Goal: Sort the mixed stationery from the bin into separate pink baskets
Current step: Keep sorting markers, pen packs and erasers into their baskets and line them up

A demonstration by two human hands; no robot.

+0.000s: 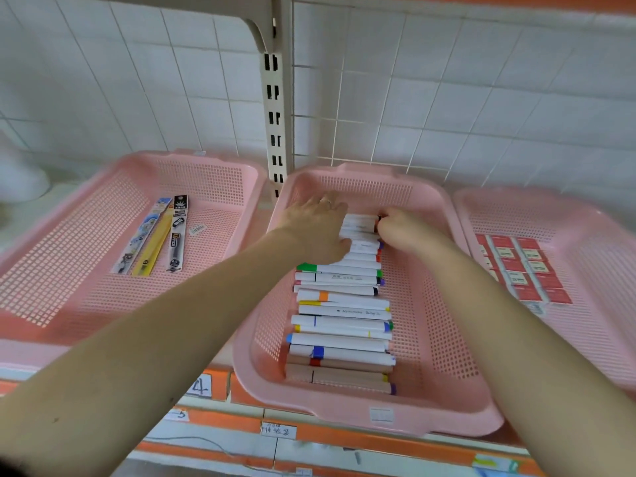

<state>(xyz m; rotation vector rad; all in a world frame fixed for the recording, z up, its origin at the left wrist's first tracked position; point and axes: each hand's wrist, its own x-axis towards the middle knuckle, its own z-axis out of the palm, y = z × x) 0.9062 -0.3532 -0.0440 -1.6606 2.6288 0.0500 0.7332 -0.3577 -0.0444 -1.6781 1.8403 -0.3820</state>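
Observation:
Three pink baskets stand side by side on a shelf. The middle basket (pixel 444 342) holds a stacked row of several white markers (pixel 340 315) with coloured caps. My left hand (pixel 318 228) rests flat on the far markers, fingers spread. My right hand (pixel 401 228) is curled around the right ends of the farthest markers (pixel 359 223). The left basket (pixel 86 256) holds three long refill packs (pixel 155 235). The right basket (pixel 585 270) holds several small red and white boxes (pixel 523 266).
A cream slotted shelf upright (pixel 275 108) rises between the left and middle baskets, against a white tiled wall with wire grid. The orange shelf edge (pixel 344 435) below carries paper labels. The middle basket overhangs this front edge. The mixed bin is out of view.

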